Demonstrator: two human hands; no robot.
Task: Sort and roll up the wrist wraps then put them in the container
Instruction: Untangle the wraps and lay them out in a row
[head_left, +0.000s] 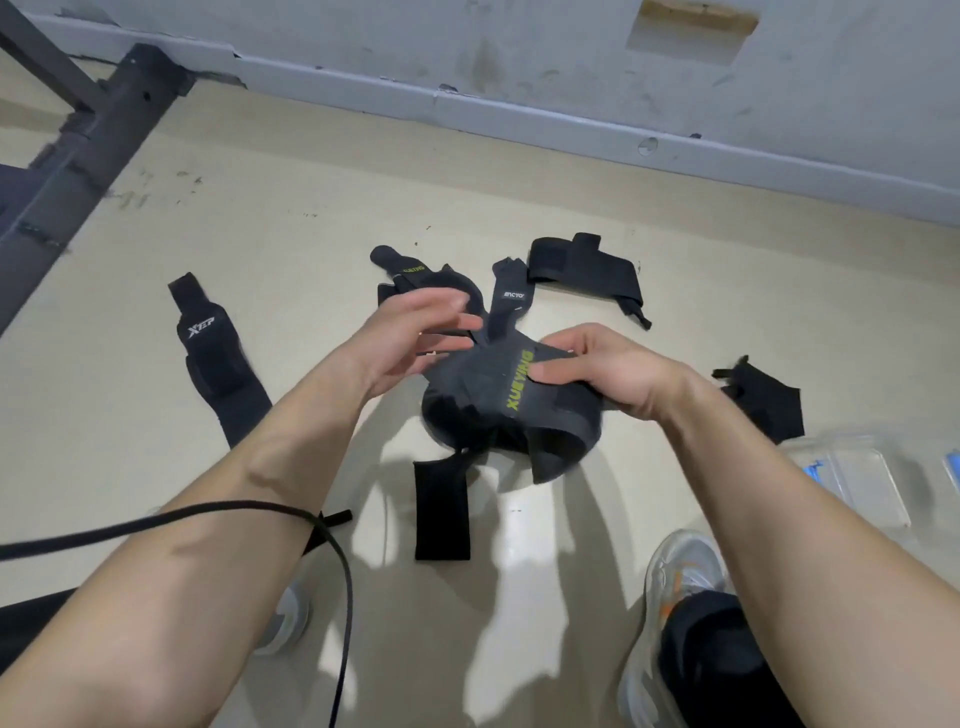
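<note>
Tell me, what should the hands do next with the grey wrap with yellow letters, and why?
Probably the left hand should catch the loose end of the grey fabric wrist wrap with yellow letters and start rolling it. Only the right hand pinches it, it hangs unrolled, and the left hand looks open.

right shoe (675, 592): grey-white mesh, orange accents
left shoe (287, 621): grey-white
trouser leg (719, 662): black, touching right shoe
cable (208, 512): black
</note>
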